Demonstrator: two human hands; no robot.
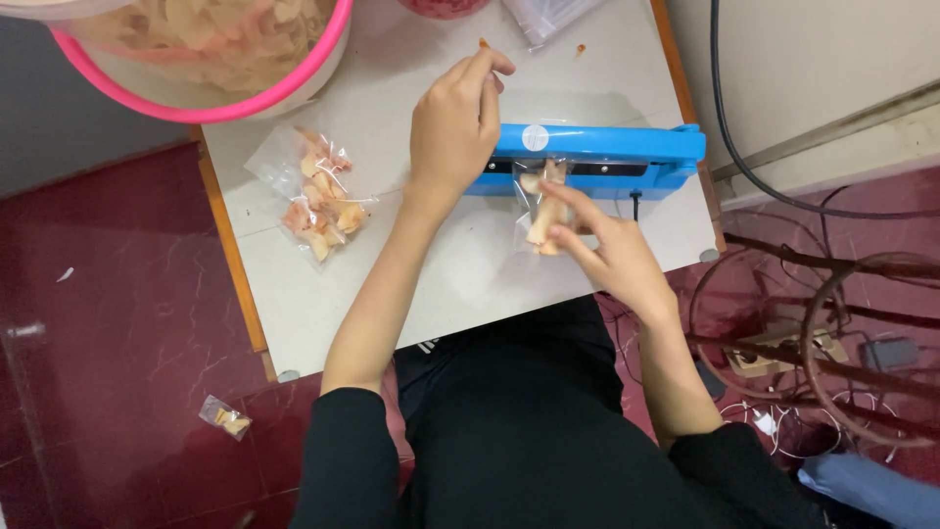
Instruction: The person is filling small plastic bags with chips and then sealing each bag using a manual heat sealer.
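Note:
A blue heat sealer point(627, 152) lies across the small white table point(450, 284). My left hand point(452, 127) rests closed on the sealer's left end, fingers curled over it. My right hand point(605, 245) pinches a small clear bag of pale snack chips point(540, 201), whose top edge sits in the sealer's jaw. Two filled clear bags point(318, 191) lie on the table to the left of my left forearm.
A pink-rimmed tub of chips point(211, 49) stands at the table's far left. One small filled bag point(225, 419) lies on the dark red floor. Cables and a brown metal frame point(832, 323) crowd the floor at right. A black cord point(744, 167) runs along the wall.

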